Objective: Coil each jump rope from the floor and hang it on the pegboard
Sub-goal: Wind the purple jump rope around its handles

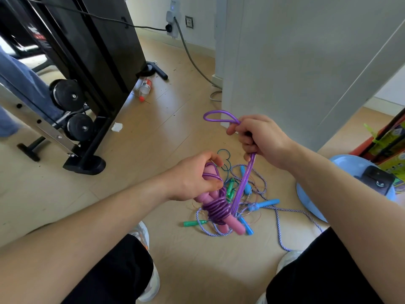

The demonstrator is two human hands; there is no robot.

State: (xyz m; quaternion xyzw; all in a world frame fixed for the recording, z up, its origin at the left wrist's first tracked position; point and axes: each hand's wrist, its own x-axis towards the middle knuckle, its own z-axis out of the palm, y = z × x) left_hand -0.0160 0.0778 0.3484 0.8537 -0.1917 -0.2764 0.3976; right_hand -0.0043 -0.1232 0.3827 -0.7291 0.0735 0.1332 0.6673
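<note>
Crouching over a floor tangle of jump ropes [268, 204], a person's left hand [195, 176] curls round the purple jump rope's [245, 178] pink handles [237, 227], which slant down-right. The right hand [260, 139], up-right of the handles, fists the rope's doubled free loop.

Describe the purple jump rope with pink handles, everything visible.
The glossy purple plastic jump rope has two pink handles held side by side, with several turns of cord wound tightly around them. The left hand grips the handles' upper ends; the right hand holds the remaining doubled cord taut above, a loop sticking out past its fingers.
</note>
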